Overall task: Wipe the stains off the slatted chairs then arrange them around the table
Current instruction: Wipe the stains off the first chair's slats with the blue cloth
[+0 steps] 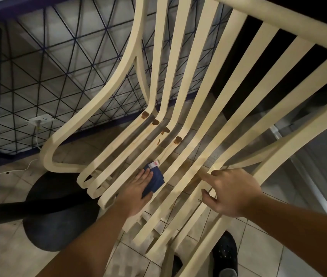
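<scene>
The left hand [136,188] pressed a blue cloth [155,179] flat onto the chair [86,116] seat slats, its fingers straight. Just to its right, the right hand [232,192] had its fingers curled round another slat, index finger stretched out. Beyond the cloth, brown stains [155,122] marked the seat's bend. Left of the hands, a round black base [59,226] stood on tiled floor [258,246].

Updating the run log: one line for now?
wiping | left hand presses blue cloth on chair seat | right hand holds chair | brown stains at seat bend
</scene>
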`<control>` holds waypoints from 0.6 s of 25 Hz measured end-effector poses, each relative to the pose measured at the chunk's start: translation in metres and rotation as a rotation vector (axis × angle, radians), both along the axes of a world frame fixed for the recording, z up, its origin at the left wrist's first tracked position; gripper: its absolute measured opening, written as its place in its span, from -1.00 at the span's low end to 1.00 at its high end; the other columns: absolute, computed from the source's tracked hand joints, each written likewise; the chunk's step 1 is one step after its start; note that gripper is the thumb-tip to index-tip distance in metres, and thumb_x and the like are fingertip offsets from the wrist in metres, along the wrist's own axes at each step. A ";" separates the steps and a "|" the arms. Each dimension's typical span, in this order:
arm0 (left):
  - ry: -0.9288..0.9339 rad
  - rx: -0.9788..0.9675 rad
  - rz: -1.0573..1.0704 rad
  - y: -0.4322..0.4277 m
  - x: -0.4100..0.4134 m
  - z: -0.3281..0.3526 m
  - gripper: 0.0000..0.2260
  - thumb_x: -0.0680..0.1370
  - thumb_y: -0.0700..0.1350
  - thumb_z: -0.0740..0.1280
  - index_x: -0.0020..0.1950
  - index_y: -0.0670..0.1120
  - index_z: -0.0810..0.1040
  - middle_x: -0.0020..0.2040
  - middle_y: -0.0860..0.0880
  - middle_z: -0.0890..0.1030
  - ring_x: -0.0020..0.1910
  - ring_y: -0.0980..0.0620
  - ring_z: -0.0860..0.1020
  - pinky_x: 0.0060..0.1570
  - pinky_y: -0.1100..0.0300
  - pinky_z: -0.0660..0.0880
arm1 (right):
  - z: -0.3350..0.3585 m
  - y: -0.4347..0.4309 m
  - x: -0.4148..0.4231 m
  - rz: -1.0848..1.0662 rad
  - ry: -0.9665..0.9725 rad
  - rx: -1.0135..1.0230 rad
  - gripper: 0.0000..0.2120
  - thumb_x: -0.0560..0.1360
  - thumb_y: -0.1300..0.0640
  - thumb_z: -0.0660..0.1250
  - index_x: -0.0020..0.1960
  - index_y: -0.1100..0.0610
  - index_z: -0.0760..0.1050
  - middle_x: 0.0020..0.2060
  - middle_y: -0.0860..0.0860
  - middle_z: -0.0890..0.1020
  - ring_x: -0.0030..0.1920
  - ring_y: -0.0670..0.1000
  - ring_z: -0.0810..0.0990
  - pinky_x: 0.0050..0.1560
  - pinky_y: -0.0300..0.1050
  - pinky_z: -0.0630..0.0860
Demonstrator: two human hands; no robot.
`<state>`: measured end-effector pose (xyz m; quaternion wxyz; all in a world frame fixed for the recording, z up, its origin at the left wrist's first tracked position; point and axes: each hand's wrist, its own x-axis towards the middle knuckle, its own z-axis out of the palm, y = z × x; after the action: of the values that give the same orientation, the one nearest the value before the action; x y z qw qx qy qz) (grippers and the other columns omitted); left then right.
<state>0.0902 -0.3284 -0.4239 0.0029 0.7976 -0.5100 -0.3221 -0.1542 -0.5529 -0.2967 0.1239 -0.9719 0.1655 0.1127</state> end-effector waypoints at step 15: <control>-0.106 -0.401 0.199 0.048 0.001 -0.024 -0.73 0.48 -0.20 0.56 0.17 -0.09 0.72 0.14 0.00 0.72 0.13 0.05 0.69 0.20 0.12 0.59 | 0.008 0.001 0.003 -0.006 0.036 -0.025 -0.41 0.54 -0.34 -0.15 0.31 -0.08 0.44 -0.23 -0.08 0.58 -0.20 -0.02 0.60 -0.12 -0.08 0.61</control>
<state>0.0911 -0.2800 -0.4476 0.1663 0.8433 -0.4819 -0.1701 -0.1509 -0.5521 -0.2883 0.1088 -0.9707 0.1722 0.1279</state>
